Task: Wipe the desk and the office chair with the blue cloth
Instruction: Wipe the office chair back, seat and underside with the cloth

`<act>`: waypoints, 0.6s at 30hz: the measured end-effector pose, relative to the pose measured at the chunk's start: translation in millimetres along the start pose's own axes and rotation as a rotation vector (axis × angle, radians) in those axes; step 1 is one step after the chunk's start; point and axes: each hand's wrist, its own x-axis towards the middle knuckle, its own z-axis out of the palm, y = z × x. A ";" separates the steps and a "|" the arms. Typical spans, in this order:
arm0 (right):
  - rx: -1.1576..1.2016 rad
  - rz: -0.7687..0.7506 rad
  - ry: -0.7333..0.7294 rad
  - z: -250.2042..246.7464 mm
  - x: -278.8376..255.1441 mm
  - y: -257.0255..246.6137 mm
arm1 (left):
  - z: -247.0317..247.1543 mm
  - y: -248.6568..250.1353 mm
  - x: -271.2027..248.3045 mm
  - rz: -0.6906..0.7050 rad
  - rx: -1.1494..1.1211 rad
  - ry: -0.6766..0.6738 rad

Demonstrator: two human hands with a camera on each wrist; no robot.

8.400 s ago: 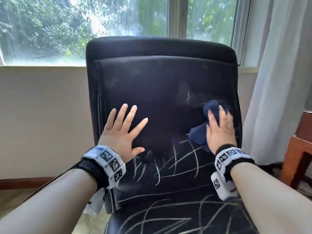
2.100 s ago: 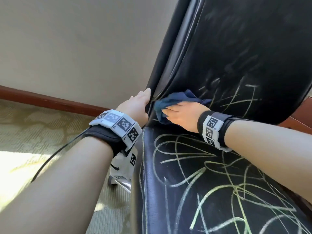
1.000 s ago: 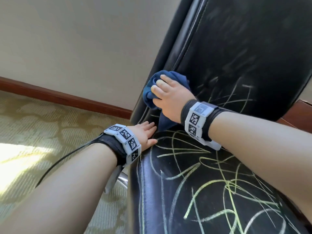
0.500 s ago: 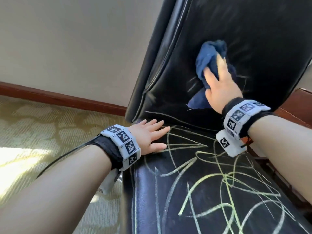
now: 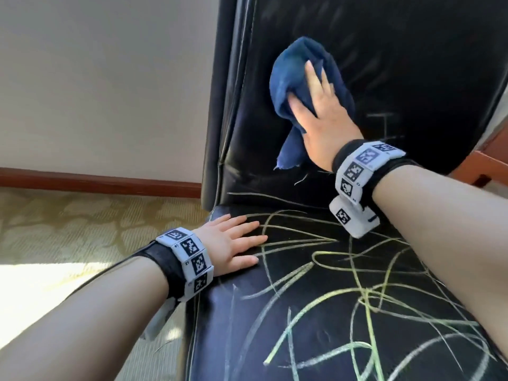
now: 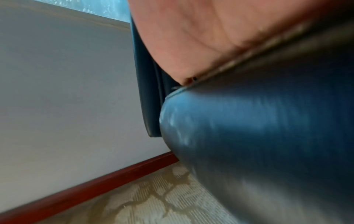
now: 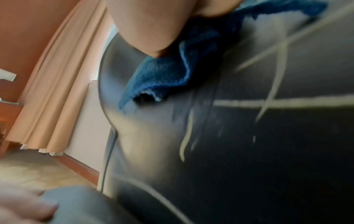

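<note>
So you've got one office chair (image 5: 357,270), black and shiny, and your right hand (image 5: 324,116) is up on the backrest (image 5: 412,64) with the one blue cloth (image 5: 291,75) bunched under it, fingers laid over the wad and pressing it flat to the leather rather than really clutching it. A loose corner of the cloth hangs down just below your palm. Your left hand (image 5: 228,248) is flat on the rear corner of the seat (image 5: 316,325), fingers straight, holding nothing, just bracing the chair. No desk in view, so I can't say where that part stands.

For this step I'd keep the left hand planted so the chair doesn't swivel, and push with the whole palm, not just the fingertips. There are a few thin chalky lines (image 5: 383,125) just right of your right hand and a couple of short ticks below the hanging corner, so I'd sweep outward and down to catch those. Tuck that dangling corner in or it'll drag dust back over clean leather.

Counting up: one chair, one cloth, two hands, and too many yellow-green scribbles (image 5: 365,298) to count on the seat below your right wrist, all overlapping. That looks like the bigger job left.
</note>
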 end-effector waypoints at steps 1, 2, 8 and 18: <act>0.009 -0.014 -0.002 8.8 -3.2 -6.1 | -4.7 1.0 0.7 -0.011 0.007 -0.030; 0.011 -0.046 -0.010 18.5 -8.9 -9.8 | -11.1 3.2 1.7 -0.026 0.023 -0.058; -0.106 -0.674 -0.174 42.6 -42.1 27.9 | -42.0 32.1 27.6 -0.057 0.067 -0.049; -0.078 -0.022 0.161 -4.6 -21.7 90.1 | -43.8 75.7 65.5 -0.052 0.032 -0.237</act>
